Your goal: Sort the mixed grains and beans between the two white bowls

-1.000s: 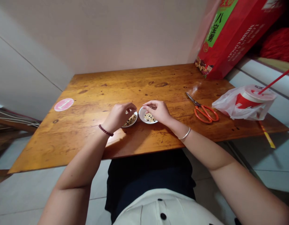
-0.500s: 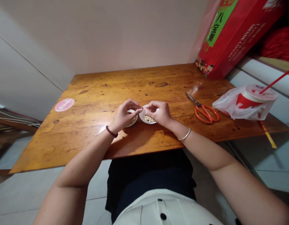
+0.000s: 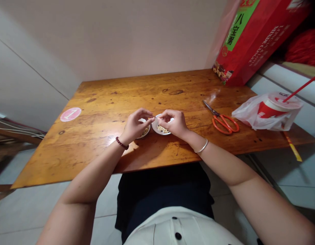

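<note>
My left hand (image 3: 139,123) and my right hand (image 3: 174,123) meet fingertip to fingertip above two small white bowls. Each thumb presses towards its index finger in a pinch. A tiny pale speck shows at the left fingertips, too small to name; whatever the right fingers hold is hidden. Below my right hand, the right bowl (image 3: 155,127) contains pale yellow bean-like pieces (image 3: 162,129) with a few dark bits. The left bowl (image 3: 144,137) is largely covered by my left hand, and small tan and dark pieces (image 3: 146,131) are visible inside it.
Orange-handled scissors (image 3: 225,124) lie on the wooden table (image 3: 116,98), right of the bowls. Further right stands a red and white cup (image 3: 272,107) with a straw in a plastic bag. A red box (image 3: 259,41) is at the back right. A pink round sticker (image 3: 70,114) marks the left side.
The hands keep nearly the same place and pinch. Only the fingertips shift very slightly, and the tiny speck between them shows a little differently.
</note>
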`<action>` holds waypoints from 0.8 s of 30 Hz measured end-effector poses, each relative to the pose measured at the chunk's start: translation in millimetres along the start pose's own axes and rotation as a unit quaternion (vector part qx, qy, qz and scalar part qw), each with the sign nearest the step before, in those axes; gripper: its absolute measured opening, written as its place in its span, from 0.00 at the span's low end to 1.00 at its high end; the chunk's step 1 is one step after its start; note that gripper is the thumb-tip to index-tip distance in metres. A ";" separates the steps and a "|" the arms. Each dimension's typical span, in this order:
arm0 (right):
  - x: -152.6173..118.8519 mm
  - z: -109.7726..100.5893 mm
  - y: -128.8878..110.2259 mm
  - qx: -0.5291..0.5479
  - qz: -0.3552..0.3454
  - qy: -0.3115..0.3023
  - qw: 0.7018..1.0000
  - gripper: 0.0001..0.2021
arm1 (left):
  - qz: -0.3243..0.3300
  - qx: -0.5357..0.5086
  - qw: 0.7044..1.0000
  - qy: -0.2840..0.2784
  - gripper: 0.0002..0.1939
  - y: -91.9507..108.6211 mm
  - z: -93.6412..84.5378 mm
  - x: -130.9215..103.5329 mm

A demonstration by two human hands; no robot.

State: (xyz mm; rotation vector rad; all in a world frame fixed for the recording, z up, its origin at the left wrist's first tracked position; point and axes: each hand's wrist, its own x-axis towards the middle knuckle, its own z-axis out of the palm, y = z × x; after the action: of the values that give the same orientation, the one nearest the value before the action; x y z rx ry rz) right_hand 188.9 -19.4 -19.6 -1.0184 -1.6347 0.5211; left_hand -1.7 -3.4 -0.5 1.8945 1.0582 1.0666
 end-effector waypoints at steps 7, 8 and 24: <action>-0.5 0.9 2.6 0.003 -0.010 -0.011 1.000 0.06 | 0.012 0.014 1.000 0.005 0.22 -1.9 -0.2 -0.6; -0.5 1.0 2.8 0.003 -0.009 -0.013 1.000 0.06 | 0.013 0.017 1.000 0.006 0.21 -1.7 -0.2 -0.9; 3.6 3.1 11.8 -0.015 0.048 -0.075 0.996 0.06 | 0.108 0.201 0.973 0.011 0.09 2.9 -6.9 -0.9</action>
State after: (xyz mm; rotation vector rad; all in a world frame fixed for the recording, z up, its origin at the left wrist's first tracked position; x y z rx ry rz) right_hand 189.9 -9.6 -27.6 -1.1064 -1.7350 0.6536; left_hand -7.3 -4.2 4.6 2.3705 1.1696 1.0507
